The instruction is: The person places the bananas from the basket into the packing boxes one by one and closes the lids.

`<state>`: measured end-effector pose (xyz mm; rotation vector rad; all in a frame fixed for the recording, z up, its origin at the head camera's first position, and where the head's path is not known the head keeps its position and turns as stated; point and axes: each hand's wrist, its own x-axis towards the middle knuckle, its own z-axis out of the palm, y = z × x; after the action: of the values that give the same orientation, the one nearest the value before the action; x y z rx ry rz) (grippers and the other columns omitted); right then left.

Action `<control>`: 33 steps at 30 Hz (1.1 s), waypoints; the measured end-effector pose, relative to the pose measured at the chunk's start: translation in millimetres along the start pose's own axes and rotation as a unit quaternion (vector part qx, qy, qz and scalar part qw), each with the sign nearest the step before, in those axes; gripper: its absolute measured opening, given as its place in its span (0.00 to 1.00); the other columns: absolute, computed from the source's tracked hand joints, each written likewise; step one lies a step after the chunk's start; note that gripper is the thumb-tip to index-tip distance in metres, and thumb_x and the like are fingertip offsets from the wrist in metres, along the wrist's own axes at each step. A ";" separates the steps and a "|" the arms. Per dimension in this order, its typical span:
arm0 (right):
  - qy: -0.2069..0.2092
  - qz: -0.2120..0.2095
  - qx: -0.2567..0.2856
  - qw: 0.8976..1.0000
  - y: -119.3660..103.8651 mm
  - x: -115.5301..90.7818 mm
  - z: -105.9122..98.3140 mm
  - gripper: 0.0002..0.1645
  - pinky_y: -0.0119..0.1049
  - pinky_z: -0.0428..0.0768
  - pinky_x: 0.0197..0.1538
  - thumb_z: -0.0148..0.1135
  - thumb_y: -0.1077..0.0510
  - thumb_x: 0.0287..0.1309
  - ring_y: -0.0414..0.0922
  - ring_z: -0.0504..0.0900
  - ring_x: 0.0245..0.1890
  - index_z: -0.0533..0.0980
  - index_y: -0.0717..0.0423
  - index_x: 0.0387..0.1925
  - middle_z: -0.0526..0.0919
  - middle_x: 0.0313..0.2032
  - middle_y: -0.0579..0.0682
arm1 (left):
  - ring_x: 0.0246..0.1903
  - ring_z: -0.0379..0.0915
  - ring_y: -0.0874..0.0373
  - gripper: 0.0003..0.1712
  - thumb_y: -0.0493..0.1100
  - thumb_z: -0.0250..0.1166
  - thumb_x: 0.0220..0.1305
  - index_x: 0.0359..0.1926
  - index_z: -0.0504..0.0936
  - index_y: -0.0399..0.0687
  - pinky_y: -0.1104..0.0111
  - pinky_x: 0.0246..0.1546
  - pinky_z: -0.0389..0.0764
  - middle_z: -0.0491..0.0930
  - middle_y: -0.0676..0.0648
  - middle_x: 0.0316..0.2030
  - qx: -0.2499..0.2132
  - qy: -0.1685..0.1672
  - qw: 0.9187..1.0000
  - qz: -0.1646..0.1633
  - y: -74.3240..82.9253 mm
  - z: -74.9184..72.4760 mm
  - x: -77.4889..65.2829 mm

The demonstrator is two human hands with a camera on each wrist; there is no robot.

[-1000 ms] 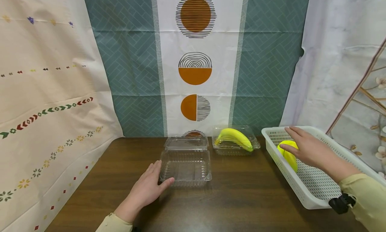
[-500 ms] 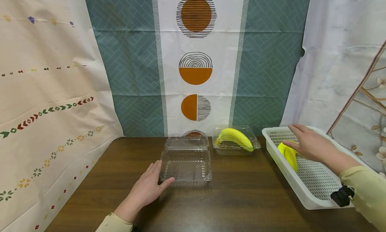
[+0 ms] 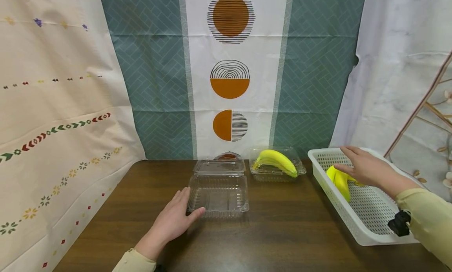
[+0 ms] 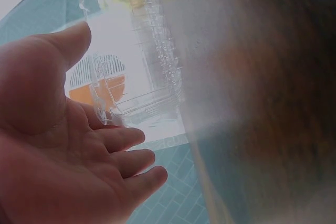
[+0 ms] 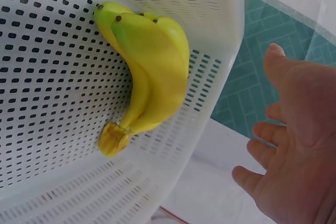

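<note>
A bunch of yellow bananas with greenish tips lies in a white perforated basket on the right. Over the basket, above the bunch, hovers my right hand, its fingers extended and holding nothing. At the left side of a clear plastic clamshell box, lid raised, is my left hand with fingers extended and thumb apart. Whether it touches the box I cannot tell. In the left wrist view the palm faces the box wall.
A second clear clamshell box stands at the back, with a single banana in it. The brown wooden table is bordered by a patterned cloth on the left and a green and white curtain behind.
My right hand has drifted slightly right over the basket, uncovering more of the banana bunch. The left hand and both boxes stay in place.
</note>
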<state>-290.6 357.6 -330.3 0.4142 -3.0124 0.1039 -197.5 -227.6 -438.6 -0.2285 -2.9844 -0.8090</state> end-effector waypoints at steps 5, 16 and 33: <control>-0.007 -0.001 -0.001 1.000 0.8 2.7 3.4 0.55 0.78 0.64 0.71 0.59 0.37 0.82 0.84 0.61 0.73 0.56 0.81 0.80 0.56 0.75 0.86 | 0.84 0.46 0.30 0.60 0.68 0.67 0.77 0.86 0.55 0.29 0.35 0.79 0.57 0.55 0.30 0.84 -0.001 0.000 1.000 0.001 -0.4 0.1 1.1; -0.029 0.009 0.000 1.000 2.9 5.5 12.5 0.53 0.80 0.67 0.68 0.60 0.39 0.82 0.85 0.64 0.70 0.58 0.84 0.77 0.60 0.72 0.88 | 0.84 0.47 0.30 0.59 0.67 0.68 0.77 0.85 0.56 0.29 0.36 0.80 0.57 0.55 0.30 0.84 -0.003 0.003 1.000 0.003 2.7 -0.4 1.0; -0.070 0.036 -0.012 0.997 8.6 7.0 24.5 0.55 0.80 0.71 0.65 0.64 0.38 0.78 0.86 0.67 0.66 0.60 0.87 0.73 0.64 0.68 0.90 | 0.84 0.48 0.29 0.59 0.67 0.68 0.77 0.85 0.56 0.28 0.35 0.79 0.57 0.56 0.29 0.84 -0.001 0.005 1.000 0.006 2.8 -0.5 0.0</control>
<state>-301.8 362.0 -354.3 0.3245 -3.1626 0.0450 -197.1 -225.5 -436.7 -0.2427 -2.9700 -0.8098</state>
